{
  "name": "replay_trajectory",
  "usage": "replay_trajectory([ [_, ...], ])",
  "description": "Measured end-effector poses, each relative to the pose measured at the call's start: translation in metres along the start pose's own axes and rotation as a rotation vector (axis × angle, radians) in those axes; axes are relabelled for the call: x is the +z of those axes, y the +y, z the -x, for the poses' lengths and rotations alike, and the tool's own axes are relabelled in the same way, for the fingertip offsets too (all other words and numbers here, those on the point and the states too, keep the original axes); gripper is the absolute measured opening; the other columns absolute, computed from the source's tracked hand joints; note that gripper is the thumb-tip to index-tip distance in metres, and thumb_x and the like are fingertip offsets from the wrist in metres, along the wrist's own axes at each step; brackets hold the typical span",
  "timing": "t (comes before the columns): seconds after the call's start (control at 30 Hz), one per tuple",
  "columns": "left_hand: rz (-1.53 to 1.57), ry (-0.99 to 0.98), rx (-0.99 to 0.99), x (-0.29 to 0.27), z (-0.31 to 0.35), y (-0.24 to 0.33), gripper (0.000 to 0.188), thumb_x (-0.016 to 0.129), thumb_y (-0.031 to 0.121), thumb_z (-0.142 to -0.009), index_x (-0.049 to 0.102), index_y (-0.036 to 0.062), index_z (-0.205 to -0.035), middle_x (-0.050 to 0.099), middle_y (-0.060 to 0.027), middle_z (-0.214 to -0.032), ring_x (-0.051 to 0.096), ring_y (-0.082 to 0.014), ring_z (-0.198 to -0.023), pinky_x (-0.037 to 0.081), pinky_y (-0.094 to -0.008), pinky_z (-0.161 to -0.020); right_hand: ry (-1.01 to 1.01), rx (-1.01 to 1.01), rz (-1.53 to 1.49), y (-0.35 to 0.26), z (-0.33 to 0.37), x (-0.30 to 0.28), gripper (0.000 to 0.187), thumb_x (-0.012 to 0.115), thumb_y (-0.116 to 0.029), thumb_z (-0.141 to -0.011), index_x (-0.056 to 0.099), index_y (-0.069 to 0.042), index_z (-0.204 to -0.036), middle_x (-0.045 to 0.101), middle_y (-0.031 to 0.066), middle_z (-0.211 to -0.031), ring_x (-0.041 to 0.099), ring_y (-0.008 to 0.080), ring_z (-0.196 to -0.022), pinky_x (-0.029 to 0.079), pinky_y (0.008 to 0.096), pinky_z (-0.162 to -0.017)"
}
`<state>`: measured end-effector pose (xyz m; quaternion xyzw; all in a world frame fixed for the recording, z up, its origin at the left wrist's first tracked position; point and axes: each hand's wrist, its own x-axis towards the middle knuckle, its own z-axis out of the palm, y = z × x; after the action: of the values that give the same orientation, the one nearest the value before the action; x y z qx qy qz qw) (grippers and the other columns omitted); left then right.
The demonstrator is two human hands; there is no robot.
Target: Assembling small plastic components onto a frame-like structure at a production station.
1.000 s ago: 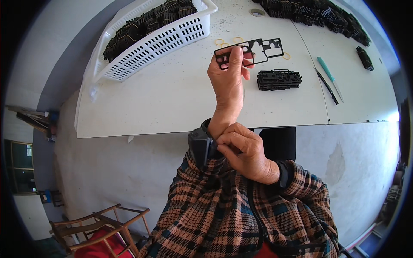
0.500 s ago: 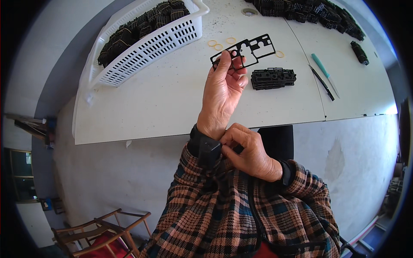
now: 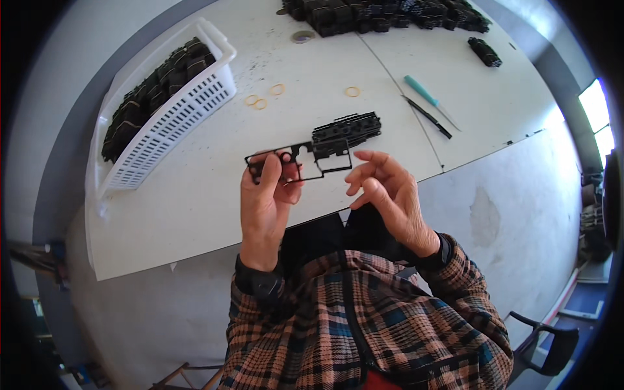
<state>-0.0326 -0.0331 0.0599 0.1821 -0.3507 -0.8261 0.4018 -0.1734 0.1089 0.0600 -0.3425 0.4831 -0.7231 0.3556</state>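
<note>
My left hand (image 3: 265, 195) pinches the left end of a thin black plastic frame (image 3: 318, 176), thumb on top and fingers beneath. The frame has cut-out openings and is held above the table. My right hand (image 3: 390, 195) is close to the frame's right end, its fingers bent and apart, with nothing in them. Just beyond the frame, a stack of similar black frames (image 3: 348, 128) lies on the white table (image 3: 195, 221), partly covered by the held one.
A white slotted basket (image 3: 175, 114) of bundled black parts stands at left. Several yellow rubber bands (image 3: 277, 89), a tape roll (image 3: 302, 37), a teal-handled pointed tool (image 3: 421, 91) and a black pen (image 3: 427, 117) lie beyond. More black bundles (image 3: 390, 16) line the back; one bundle (image 3: 485, 52) sits apart.
My right hand has left my left cuff and come up beside the frame's right end. My left hand has brought the frame nearer to me. The view has shifted.
</note>
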Motion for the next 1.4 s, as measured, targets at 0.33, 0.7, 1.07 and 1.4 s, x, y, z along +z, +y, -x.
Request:
replay_trajectory([
  [0.33,-0.318,-0.095,-0.06,-0.005,-0.01,-0.022,0.025,0.065,0.026,-0.095,0.061,0.0035,-0.107,0.069,-0.0082,-0.09,0.063,-0.0144,-0.07,0.047,-0.0243,-0.055,-0.06,0.144,0.044,0.002,-0.015,-0.028,0.031,0.06,-0.013,-0.096,0.056,0.007,-0.119,0.066,0.009,-0.089,0.065,0.0115,-0.076,0.057,0.0228,-0.06],
  [0.7,-0.314,-0.126,-0.159,-0.001,-0.019,-0.024,0.031,0.058,0.03,-0.099,0.058,0.0031,-0.114,0.068,-0.0096,-0.095,0.064,-0.0151,-0.071,0.047,-0.023,-0.056,0.04,0.158,0.082,0.003,-0.02,-0.072,0.022,0.058,-0.008,-0.096,0.058,0.006,-0.112,0.066,0.0065,-0.085,0.065,0.009,-0.073,0.056,0.0219,-0.057],
  [1.07,-0.415,-0.267,-0.415,-0.002,-0.019,-0.029,0.037,0.049,0.037,-0.102,0.056,0.0022,-0.112,0.068,-0.0155,-0.093,0.064,-0.0163,-0.064,0.046,-0.023,-0.048,0.072,0.053,0.248,0.003,-0.024,-0.094,0.021,0.054,0.003,-0.095,0.064,0.006,-0.113,0.067,0.0081,-0.088,0.066,0.0103,-0.075,0.056,0.0206,-0.058],
  [1.4,-0.446,-0.255,-0.456,-0.008,-0.023,-0.021,0.048,0.065,0.042,-0.092,0.058,-0.0015,-0.112,0.067,-0.0156,-0.09,0.063,-0.0136,-0.063,0.048,-0.022,-0.05,0.039,-0.04,0.416,0.012,-0.034,-0.092,0.024,0.055,0.008,-0.093,0.066,0.003,-0.113,0.067,0.0106,-0.1,0.067,0.0122,-0.081,0.056,0.0202,-0.06],
])
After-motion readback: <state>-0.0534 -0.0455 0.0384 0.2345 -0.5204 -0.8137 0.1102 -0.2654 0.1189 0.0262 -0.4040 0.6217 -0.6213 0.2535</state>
